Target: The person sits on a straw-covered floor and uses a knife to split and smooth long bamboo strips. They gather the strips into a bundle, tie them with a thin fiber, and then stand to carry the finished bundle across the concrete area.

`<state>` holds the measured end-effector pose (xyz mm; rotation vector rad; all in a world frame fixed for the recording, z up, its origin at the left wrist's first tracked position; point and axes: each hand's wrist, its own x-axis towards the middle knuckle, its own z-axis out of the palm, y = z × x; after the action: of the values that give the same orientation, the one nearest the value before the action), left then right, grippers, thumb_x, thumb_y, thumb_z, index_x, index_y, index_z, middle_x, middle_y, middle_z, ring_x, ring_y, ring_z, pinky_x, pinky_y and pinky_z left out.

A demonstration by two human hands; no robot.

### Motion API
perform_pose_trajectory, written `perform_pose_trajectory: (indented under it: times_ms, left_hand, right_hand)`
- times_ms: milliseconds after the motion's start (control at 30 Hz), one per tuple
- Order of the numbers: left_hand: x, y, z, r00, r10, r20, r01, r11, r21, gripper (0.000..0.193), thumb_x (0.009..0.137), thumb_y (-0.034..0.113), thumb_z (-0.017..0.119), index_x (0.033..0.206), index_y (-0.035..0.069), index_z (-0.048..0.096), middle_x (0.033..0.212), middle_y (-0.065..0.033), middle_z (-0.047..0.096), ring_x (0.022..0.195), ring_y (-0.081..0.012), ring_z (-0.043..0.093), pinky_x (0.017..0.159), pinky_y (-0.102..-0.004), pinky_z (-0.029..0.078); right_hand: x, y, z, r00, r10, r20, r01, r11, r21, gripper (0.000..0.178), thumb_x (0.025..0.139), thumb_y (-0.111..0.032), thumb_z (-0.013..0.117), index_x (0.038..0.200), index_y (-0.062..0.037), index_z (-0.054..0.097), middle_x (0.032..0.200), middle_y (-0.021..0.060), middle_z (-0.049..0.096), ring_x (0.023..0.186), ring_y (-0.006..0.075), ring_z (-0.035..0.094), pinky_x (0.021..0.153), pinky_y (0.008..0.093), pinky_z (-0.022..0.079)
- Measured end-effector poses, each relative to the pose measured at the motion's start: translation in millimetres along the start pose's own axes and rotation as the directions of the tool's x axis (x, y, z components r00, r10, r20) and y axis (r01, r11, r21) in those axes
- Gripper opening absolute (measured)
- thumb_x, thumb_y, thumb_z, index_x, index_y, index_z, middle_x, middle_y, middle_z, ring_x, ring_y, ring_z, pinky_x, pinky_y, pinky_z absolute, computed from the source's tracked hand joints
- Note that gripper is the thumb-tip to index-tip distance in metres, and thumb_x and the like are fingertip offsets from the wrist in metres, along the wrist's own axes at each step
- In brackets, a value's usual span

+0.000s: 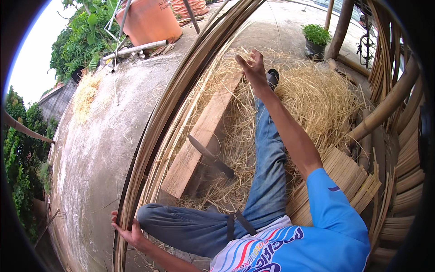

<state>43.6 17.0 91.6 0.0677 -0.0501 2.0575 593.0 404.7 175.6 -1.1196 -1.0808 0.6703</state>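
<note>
Long bamboo strips (152, 149) run in a bundle from the lower left up past the top edge. My left hand (131, 233) is closed around the bundle near its lower end, beside my bent knee. Farther out, my right hand (254, 71) is raised above the shavings near my foot, its fingers apart and nothing visible in them. Between my legs and the bundle lies a squared wooden beam (204, 140). Against the beam's edge rests a knife-like tool (210, 157), pale at the beam and dark toward the shavings; I cannot tell whether it is stuck in.
Curly bamboo shavings (317, 99) are heaped right of my outstretched leg. Flat strips (335, 177) lie stacked by my right side, near bamboo poles (389, 104). A potted plant (316, 41) stands farther back; a large orange tub (149, 22) stands at the far left beside a pipe (136, 49).
</note>
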Motion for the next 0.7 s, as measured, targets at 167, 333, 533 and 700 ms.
perform_pose_trajectory:
  times_ms: [167,333,533,700]
  left_hand:
    - [-40.2,62.0,-51.6,0.962,0.106,-0.251,-0.110,0.994,-0.001,0.028,0.104,0.025,0.057,0.121,0.005,0.065,0.131,-0.0031,0.067,0.121,-0.0170,0.062,0.108,-0.0401,0.047]
    - [-145.9,206.1,-144.7,0.800,0.575,0.172,0.055,-0.356,0.933,0.084,0.082,0.034,0.078,0.153,0.010,0.041,0.140,-0.0302,0.053,0.120,-0.0436,0.058,0.099,-0.0522,0.048]
    - [-116.8,68.3,-129.4,0.782,0.617,-0.090,0.332,-0.290,0.898,0.076,0.085,0.034,0.076,0.149,0.009,0.043,0.139,-0.0269,0.054,0.121,-0.0400,0.058,0.101,-0.0501,0.048]
    - [-88.7,6.8,-102.2,0.875,0.478,-0.074,0.302,-0.420,0.856,0.070,0.087,0.033,0.073,0.146,0.009,0.045,0.138,-0.0241,0.056,0.121,-0.0369,0.058,0.102,-0.0483,0.047]
  right_hand:
    - [23.3,1.9,-5.9,0.981,0.185,0.052,-0.189,0.882,0.432,0.083,0.093,-0.038,0.067,0.154,-0.0024,0.022,0.145,0.0237,0.036,0.128,0.0320,0.046,0.091,0.0420,0.056]
    - [37.7,37.1,-17.5,0.908,0.356,-0.221,-0.179,0.806,0.564,0.037,0.100,-0.030,0.046,0.131,-0.0102,0.040,0.120,0.0109,0.058,0.099,0.0222,0.061,0.079,0.0427,0.052]
    - [53.1,89.2,-91.8,0.707,0.422,-0.568,-0.174,0.882,0.439,0.052,0.102,-0.036,0.042,0.147,-0.0099,0.034,0.136,0.0178,0.048,0.112,0.0329,0.059,0.087,0.0476,0.055]
    - [62.0,60.1,-136.3,0.970,0.130,-0.205,-0.110,0.989,0.103,0.058,0.103,-0.044,0.050,0.149,-0.0101,0.041,0.138,0.0102,0.054,0.100,0.0249,0.064,0.067,0.0385,0.061]
